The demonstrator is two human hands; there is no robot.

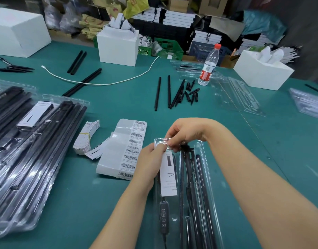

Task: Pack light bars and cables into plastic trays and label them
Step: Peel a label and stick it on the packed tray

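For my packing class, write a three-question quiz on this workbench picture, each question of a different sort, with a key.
1. True or false: the water bottle lies on its side.
2. Multiple choice: where does the sheet of barcode labels lie? A) inside the green crate B) on the table left of the left hand C) on top of the white box
3. Fill in: both the left hand and the right hand hold the top of a white ____ over the clear tray.

Key: 1 false, it stands upright; 2 B; 3 card.
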